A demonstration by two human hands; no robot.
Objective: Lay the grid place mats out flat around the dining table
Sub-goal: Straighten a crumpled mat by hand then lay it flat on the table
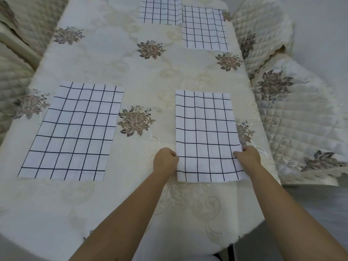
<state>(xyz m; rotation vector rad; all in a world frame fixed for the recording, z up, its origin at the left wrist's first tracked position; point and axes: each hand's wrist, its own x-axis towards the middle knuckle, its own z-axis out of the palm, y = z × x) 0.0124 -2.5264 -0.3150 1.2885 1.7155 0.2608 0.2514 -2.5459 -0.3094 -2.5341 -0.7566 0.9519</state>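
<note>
Mat [205, 136] flat; left fingers [173, 153], right fingers [237, 154] pinch its side edges.

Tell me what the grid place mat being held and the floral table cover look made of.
White place mat with black grid lines: likely thin matte woven cloth, given faint creases. Cream floral table cover: seemingly embroidered fabric, slight sheen, stitched flowers.

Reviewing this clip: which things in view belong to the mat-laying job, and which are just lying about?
Job:
- near-right mat, gripped at its side edges by the left hand and right hand
- near-left mat
- far-right mat
- far-middle mat
- dining table, under a floral cloth

Just there:
- right quilted chair cover
- left quilted chair cover
</note>
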